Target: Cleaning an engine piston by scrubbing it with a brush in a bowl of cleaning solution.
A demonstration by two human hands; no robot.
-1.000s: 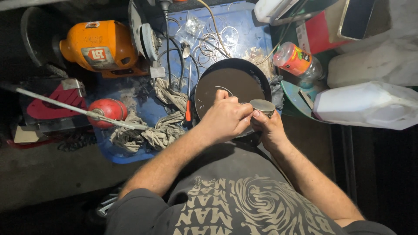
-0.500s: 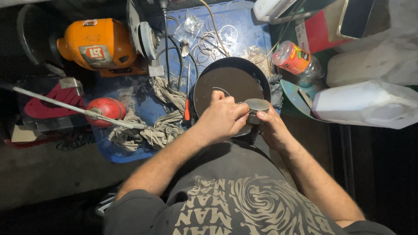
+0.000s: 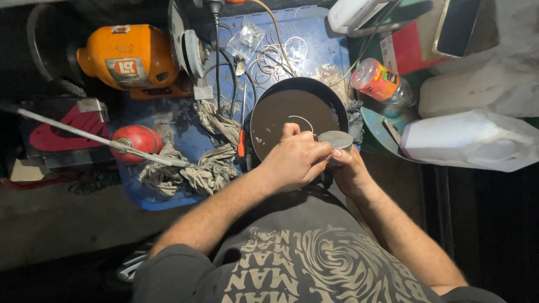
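At frame centre: left hand closed, fingertips pressed onto a dark round disc beside a thin wire ring. Right hand clamped on a small grey round block at the disc's lower right edge. Upper left: orange bench grinder with a square pale label. Upper right: orange-labelled clear bottle, red box. Right: white plastic jug on its side. Left of centre: grey rags.

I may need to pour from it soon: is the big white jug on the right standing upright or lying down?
Lying down. The white jug rests on its long side, stretched left to right beside the dark round pan.
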